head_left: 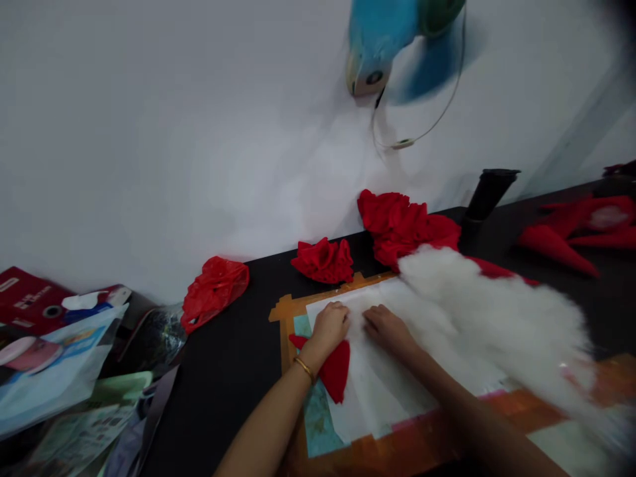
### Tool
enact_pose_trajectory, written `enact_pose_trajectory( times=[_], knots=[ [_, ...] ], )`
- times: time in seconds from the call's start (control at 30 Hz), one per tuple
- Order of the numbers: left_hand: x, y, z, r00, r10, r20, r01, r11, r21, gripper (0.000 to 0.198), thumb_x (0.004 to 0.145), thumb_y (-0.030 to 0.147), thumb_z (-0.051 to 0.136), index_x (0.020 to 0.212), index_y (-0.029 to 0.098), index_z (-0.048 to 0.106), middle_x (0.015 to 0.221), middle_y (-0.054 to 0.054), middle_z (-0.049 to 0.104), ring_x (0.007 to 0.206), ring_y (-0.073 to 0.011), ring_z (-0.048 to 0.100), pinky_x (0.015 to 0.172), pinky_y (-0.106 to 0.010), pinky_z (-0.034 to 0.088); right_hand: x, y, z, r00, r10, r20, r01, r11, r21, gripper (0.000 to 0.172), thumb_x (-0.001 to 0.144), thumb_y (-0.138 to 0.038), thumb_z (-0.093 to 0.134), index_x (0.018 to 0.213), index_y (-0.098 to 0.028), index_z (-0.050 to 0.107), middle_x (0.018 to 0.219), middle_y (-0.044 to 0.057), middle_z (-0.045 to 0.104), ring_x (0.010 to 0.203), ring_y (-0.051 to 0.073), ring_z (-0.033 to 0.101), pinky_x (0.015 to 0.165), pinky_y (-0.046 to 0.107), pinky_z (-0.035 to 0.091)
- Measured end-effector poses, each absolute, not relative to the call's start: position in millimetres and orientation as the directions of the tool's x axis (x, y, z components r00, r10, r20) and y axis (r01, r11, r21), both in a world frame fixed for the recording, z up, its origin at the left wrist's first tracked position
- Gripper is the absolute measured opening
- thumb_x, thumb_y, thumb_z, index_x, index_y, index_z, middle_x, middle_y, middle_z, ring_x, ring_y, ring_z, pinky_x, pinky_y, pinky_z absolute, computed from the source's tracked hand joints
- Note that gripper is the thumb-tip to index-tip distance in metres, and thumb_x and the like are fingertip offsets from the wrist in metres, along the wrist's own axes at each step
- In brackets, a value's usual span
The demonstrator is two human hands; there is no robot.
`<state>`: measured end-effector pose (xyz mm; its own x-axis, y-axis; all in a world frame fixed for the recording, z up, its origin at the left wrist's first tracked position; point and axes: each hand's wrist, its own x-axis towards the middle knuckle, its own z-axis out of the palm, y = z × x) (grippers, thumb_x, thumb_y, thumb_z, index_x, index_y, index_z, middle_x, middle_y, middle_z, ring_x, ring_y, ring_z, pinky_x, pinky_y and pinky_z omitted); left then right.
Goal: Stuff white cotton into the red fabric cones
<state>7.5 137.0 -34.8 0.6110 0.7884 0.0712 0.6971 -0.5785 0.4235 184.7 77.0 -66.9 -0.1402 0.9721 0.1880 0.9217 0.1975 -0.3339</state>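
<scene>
My left hand and my right hand rest close together on a white sheet laid over a mat taped with brown tape. Both hands have their fingers curled, pinching at the edge of a long white fluffy fur strip that runs off to the right. A small red felt piece lies under my left wrist, which wears a gold bangle.
Red fabric pieces and a bigger red pile lie by the white wall. A red plastic bag sits left, red cones far right, a black cylinder behind. Packets and papers clutter the left. A blue fan hangs above.
</scene>
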Motion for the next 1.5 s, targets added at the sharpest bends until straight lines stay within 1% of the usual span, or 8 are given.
enact_pose_trajectory(
  times=[0.2,0.4,0.57,0.73,0.9,1.2,1.37,1.5],
  knots=[
    [-26.5,140.1,-34.0,0.585,0.803,0.117,0.689,-0.568,0.450,0.023,0.080,0.008,0.049,0.085,0.017,0.070,0.094,-0.009,0.068,0.097,-0.0236,0.059,0.097,-0.039,0.044,215.9,46.7,-69.3,-0.134,0.969,0.205,0.936,0.192,-0.295,0.020,0.089,-0.012,0.046,0.079,-0.018,0.061,0.083,0.011,0.064,0.086,0.027,0.059,0.079,0.038,0.047],
    [-35.5,128.2,-24.2,0.560,0.804,0.200,0.638,-0.572,0.515,0.040,0.078,0.013,0.056,0.117,0.019,0.060,0.120,-0.009,0.060,0.116,-0.0243,0.052,0.104,-0.039,0.041,228.9,34.1,-56.4,-0.144,0.937,0.319,0.822,0.293,-0.488,0.035,0.083,-0.017,0.056,0.118,-0.020,0.052,0.126,0.012,0.055,0.111,0.026,0.057,0.091,0.041,0.052],
    [-37.1,125.2,-18.0,0.512,0.826,0.238,0.633,-0.550,0.545,0.032,0.083,0.016,0.055,0.115,0.020,0.058,0.114,-0.008,0.059,0.111,-0.0223,0.054,0.099,-0.038,0.044,229.9,56.1,-37.1,-0.073,0.909,0.410,0.783,0.307,-0.542,0.034,0.087,-0.031,0.059,0.119,-0.025,0.053,0.136,0.011,0.051,0.122,0.029,0.051,0.097,0.048,0.050],
    [-6.6,125.0,-23.2,0.557,0.812,0.177,0.645,-0.556,0.524,0.035,0.085,0.023,0.058,0.120,0.020,0.059,0.112,-0.008,0.061,0.105,-0.0224,0.057,0.094,-0.036,0.047,196.9,91.1,-46.7,-0.177,0.949,0.262,0.773,0.299,-0.560,0.046,0.080,-0.014,0.059,0.126,-0.019,0.055,0.127,0.014,0.060,0.116,0.026,0.056,0.097,0.043,0.048],
    [18.8,118.9,-28.3,0.634,0.770,0.075,0.657,-0.586,0.475,0.023,0.078,0.031,0.067,0.097,0.017,0.068,0.095,-0.007,0.066,0.097,-0.0249,0.059,0.094,-0.036,0.046,181.9,105.1,-63.2,-0.155,0.979,0.129,0.782,0.201,-0.590,0.033,0.072,-0.002,0.047,0.093,-0.013,0.071,0.091,0.010,0.074,0.086,0.022,0.068,0.083,0.033,0.051],
    [18.6,101.2,-46.4,0.518,0.853,0.068,0.754,-0.492,0.436,0.016,0.083,0.013,0.050,0.089,0.018,0.064,0.100,-0.010,0.065,0.099,-0.0252,0.058,0.090,-0.037,0.046,199.9,83.9,-54.0,-0.261,0.954,0.148,0.718,0.294,-0.631,0.040,0.079,-0.012,0.053,0.116,-0.019,0.066,0.115,0.008,0.071,0.096,0.020,0.067,0.086,0.031,0.051],
    [19.0,101.1,-43.3,0.501,0.860,0.095,0.748,-0.486,0.453,0.022,0.083,0.012,0.052,0.102,0.020,0.060,0.106,-0.007,0.064,0.098,-0.0219,0.058,0.088,-0.034,0.047,191.6,79.5,-54.1,-0.240,0.961,0.137,0.781,0.275,-0.560,0.021,0.084,-0.012,0.048,0.083,-0.015,0.069,0.086,0.010,0.071,0.081,0.021,0.065,0.078,0.032,0.050],
    [12.6,101.2,-38.6,0.550,0.828,0.113,0.720,-0.538,0.438,0.013,0.084,0.014,0.052,0.091,0.021,0.061,0.101,-0.007,0.063,0.098,-0.0229,0.056,0.090,-0.035,0.046,187.8,83.1,-58.6,-0.226,0.964,0.136,0.818,0.264,-0.512,0.021,0.087,-0.015,0.049,0.081,-0.015,0.069,0.085,0.010,0.072,0.080,0.021,0.065,0.079,0.032,0.049]
  ],
)
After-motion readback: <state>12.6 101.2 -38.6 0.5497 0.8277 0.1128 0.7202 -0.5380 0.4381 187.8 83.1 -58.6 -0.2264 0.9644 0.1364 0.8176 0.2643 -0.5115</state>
